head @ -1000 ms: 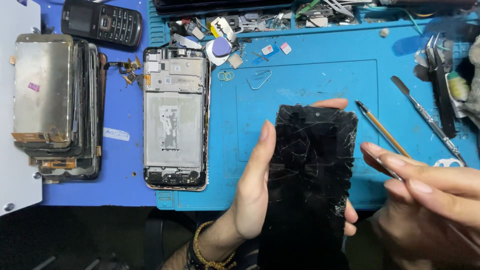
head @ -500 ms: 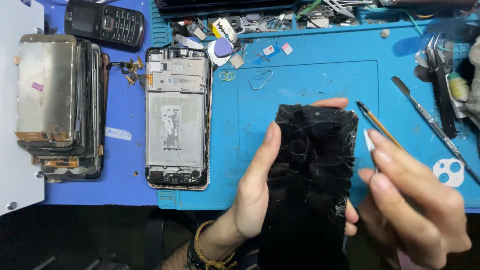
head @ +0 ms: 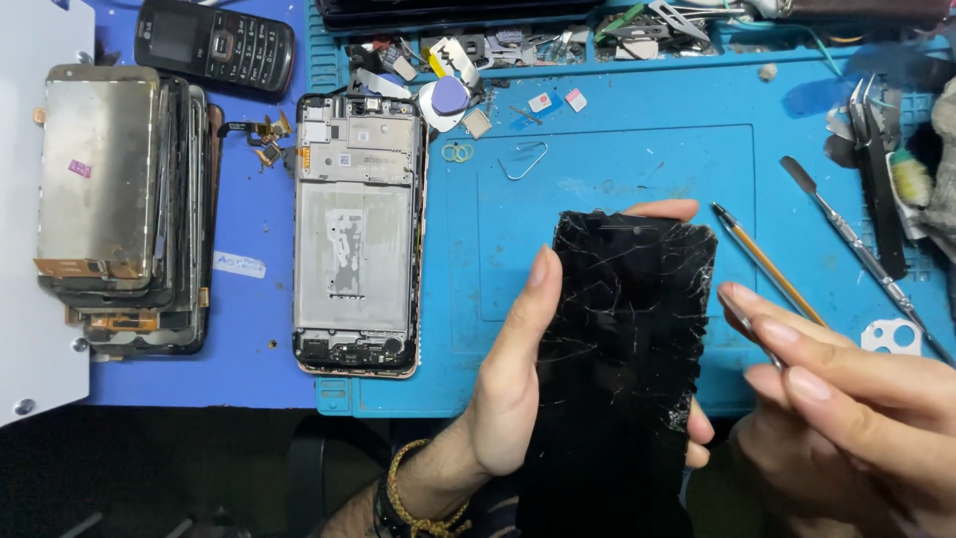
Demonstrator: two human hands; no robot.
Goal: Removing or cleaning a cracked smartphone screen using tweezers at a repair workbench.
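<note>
Head view is looking down on a phone repair bench, and the cracked black screen panel (head: 622,359) is serving as the landmark. Far to the left of it, a stack of old display panels (head: 110,199) is lying on a dark blue mat (head: 249,319), with a black keypad phone (head: 214,42) above them. Nearer on the left, an opened phone frame (head: 357,234) is resting face up, its inner metal plate bare, which suggests the stripping is already done on that one. The left hand (head: 508,389) is wrapping around the cracked panel, thumb along its left edge and fingertips showing at the top and right edges, holding it tilted above the light blue work mat (head: 617,169). Just right of the panel, the right hand (head: 846,399) is pinching a thin metal tool (head: 747,324), fingers closed on it, its tip near the panel's right edge but apart from it. The shattered glass is looking whole on its panel, so prying is judged as not yet begun. Further right, an orange pencil-like tool (head: 767,264), a metal spudger (head: 861,259) and dark tweezers (head: 876,169) are lying on the mat. Above the panel, small parts and scraps are filling a tray strip (head: 518,50). Below the mats, the surroundings are dark and unclear.
</note>
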